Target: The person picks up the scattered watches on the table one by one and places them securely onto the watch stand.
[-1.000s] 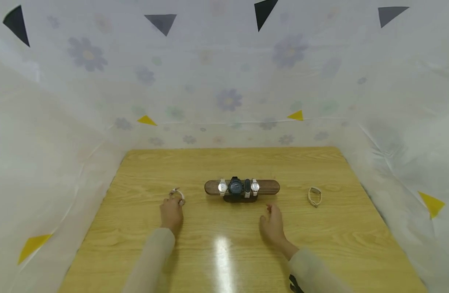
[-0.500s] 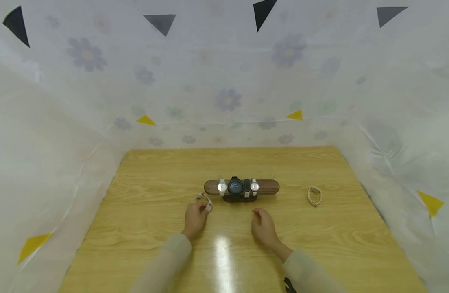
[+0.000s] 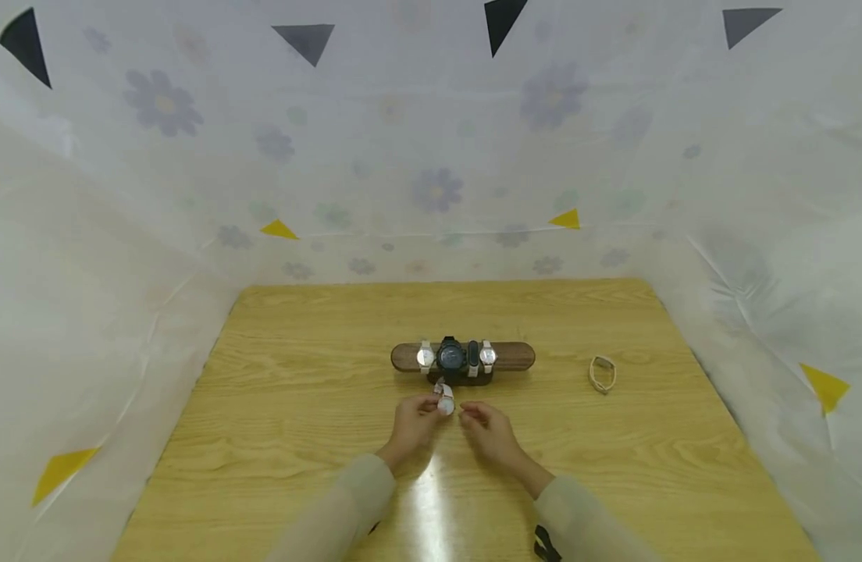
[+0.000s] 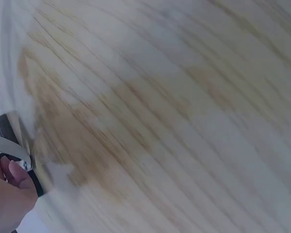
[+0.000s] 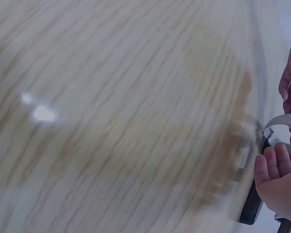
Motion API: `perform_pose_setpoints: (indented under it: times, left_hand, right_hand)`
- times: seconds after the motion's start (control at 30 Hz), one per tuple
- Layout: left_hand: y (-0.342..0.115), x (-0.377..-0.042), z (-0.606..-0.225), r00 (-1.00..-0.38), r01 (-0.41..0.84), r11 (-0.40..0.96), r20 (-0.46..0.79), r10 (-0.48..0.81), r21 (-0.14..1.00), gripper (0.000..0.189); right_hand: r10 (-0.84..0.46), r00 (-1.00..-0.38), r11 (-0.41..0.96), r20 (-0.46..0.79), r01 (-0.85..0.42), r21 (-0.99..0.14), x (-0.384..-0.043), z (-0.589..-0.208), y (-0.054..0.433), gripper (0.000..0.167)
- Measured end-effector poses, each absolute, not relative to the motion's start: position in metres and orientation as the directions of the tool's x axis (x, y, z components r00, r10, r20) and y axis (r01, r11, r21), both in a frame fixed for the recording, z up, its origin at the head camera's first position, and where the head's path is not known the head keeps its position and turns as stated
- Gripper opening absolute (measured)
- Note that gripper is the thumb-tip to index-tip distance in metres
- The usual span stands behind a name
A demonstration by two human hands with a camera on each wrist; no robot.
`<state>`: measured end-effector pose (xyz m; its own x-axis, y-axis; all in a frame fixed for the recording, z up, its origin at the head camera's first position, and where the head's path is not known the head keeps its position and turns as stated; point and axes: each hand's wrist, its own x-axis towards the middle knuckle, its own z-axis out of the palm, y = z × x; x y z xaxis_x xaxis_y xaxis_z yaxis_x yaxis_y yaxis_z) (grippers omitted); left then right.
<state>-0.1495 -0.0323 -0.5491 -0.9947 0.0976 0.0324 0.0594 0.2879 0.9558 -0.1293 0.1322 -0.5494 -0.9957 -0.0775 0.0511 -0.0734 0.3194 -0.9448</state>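
Observation:
My left hand [image 3: 411,425] pinches a wristwatch [image 3: 446,406] with a pale strap and a round light face, just in front of the watch stand. In the left wrist view the strap [image 4: 7,145] arches up from the fingers of that hand [image 4: 9,199]. Close to the watch's right side, my right hand [image 3: 493,433] holds nothing, its fingers loosely bent toward the dial. The right wrist view has this hand [image 5: 281,177] just below the watch strap [image 5: 280,121]. Behind both hands, the dark wooden watch stand [image 3: 515,357] bears several watches, a large black one [image 3: 450,357] among them.
Farther right on the wooden table [image 3: 297,336] lies another pale watch or bracelet [image 3: 603,375], its band closed in a loop. White sheeting with flower prints [image 3: 438,191] surrounds the table at the back and sides.
The left hand has carried the wristwatch rightward from the table's left side to in front of the stand. The right hand has moved left toward it.

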Motion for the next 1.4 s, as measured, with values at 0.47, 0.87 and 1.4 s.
perform_pose_setpoints:
  times: [0.47,0.87,1.4]
  left_hand:
    - [-0.010,-0.145,-0.537,-0.982,-0.154,0.062,-0.159,0.100,0.986,0.029]
    - [0.004,-0.140,-0.523,-0.969,-0.208,0.010,-0.207,0.138,0.978,0.030]
    - [-0.017,-0.147,-0.533,-0.976,-0.079,0.113,-0.100,0.196,0.990,0.028]
  right_hand:
    - [0.022,-0.997,0.323,0.075,-0.063,-0.944,-0.133,-0.537,0.136,0.019]
    - [-0.273,-0.834,0.652,0.479,-0.527,-0.545,-0.135,-0.537,0.148,0.053]
    - [-0.182,-0.851,0.688,0.493,-0.468,-0.554,-0.135,-0.541,0.176,0.046]
